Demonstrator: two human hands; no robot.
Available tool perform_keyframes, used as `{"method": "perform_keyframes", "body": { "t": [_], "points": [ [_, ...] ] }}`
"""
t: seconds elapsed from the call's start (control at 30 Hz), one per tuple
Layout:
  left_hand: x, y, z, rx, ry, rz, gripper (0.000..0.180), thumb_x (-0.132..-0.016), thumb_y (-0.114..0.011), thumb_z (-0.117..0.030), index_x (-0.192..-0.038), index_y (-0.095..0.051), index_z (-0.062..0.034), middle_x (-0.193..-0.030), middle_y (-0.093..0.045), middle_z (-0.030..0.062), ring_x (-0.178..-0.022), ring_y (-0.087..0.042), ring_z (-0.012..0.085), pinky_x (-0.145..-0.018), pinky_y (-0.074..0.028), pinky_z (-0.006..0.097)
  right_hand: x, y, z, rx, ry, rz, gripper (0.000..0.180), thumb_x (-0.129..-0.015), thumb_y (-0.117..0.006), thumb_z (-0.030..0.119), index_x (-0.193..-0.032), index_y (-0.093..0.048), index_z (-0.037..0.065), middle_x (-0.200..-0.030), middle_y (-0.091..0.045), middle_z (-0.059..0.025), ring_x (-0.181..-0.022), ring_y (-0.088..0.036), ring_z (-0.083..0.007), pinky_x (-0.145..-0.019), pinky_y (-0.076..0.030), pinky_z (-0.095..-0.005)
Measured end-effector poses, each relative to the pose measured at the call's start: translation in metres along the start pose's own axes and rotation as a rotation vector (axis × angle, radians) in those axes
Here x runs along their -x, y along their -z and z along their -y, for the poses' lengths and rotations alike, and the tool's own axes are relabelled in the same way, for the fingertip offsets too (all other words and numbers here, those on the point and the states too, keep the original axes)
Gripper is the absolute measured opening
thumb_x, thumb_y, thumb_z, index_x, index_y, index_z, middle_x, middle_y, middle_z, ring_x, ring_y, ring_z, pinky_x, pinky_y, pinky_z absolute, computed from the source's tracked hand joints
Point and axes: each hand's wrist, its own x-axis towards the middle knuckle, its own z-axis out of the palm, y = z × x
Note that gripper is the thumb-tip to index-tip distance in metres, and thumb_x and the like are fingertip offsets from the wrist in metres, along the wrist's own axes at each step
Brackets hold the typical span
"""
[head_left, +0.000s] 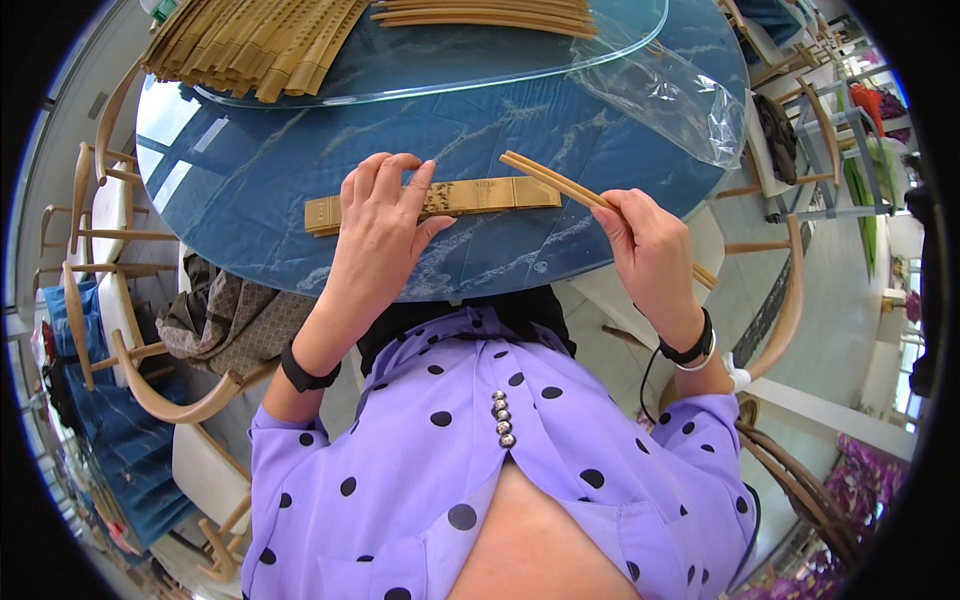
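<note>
Now the left hand [380,235] lies flat on a tan sleeve [470,197], a long paper wrapper on the blue table [250,170]. Its fingers are spread a little and press down on the sleeve near the middle, so the hand pins it and does not grip it. The sleeve lies sideways, just in front of the person, near the table edge.

The right hand [650,250] is closed on 2 chopsticks [555,180]. The sticks lie close together and slant up and to the left. Their tips sit just above the right end of the sleeve, very near it. I cannot tell if they touch it.

Farther back, a glass plate [450,70] holds a big pile of sleeves [250,40] and more sticks [490,15]. A clear bag [670,95] lies to the right of it. Wooden chairs [100,240] stand round the table.

What could go wrong? The sleeve mouth looks flat and thin, so I think the tips could miss it and slide over the top. If the sticks push hard, the paper could bend or tear. The sleeve could also slip left, because the table looks smooth. The 2 sticks could spread apart in the hand, and then only 1 would go in.
</note>
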Motion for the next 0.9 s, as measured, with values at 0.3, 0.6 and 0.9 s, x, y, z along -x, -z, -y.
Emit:
{"method": "perform_keyframes", "body": {
  "t": [0.3,0.6,0.9],
  "points": [
    [0.007,-0.009,0.011,0.077,0.03,-0.026,0.038,-0.083,-0.077,-0.016,-0.118,-0.069,-0.0027,-0.12,-0.061,0.0084,-0.119,-0.053,0.0311,-0.102,-0.043,0.046,-0.018,-0.001,-0.015,-0.29,-0.263,0.181,0.027,-0.097,-0.07,0.024,-0.107,-0.07,-0.002,-0.075,-0.061,-0.0108,-0.064,-0.057,-0.0211,-0.061,-0.045,-0.0348],
    [0.012,-0.006,0.015,0.161,0.021,-0.013,0.046,-0.081,-0.079,-0.017,-0.124,-0.066,-0.0041,-0.126,-0.06,0.0083,-0.122,-0.053,0.0312,-0.103,-0.044,0.046,-0.039,-0.015,-0.024,-0.732,-0.511,0.515,0.031,-0.099,-0.07,0.027,-0.107,-0.074,-0.003,-0.069,-0.049,0.0066,-0.064,-0.04,-0.0049,-0.059,-0.032,-0.0244],
    [0.004,-0.015,-0.034,0.144,-0.239,0.062,0.078,-0.085,-0.074,-0.037,-0.146,-0.045,0.0018,-0.125,-0.054,0.0159,-0.124,-0.051,0.033,-0.113,-0.037,0.048,-0.036,-0.011,0.013,-1.0,-0.543,0.652,0.026,-0.097,-0.073,0.02,-0.109,-0.075,-0.003,-0.076,-0.059,0.0053,-0.066,-0.046,-0.0018,-0.058,-0.035,-0.0205]
  ]
}}
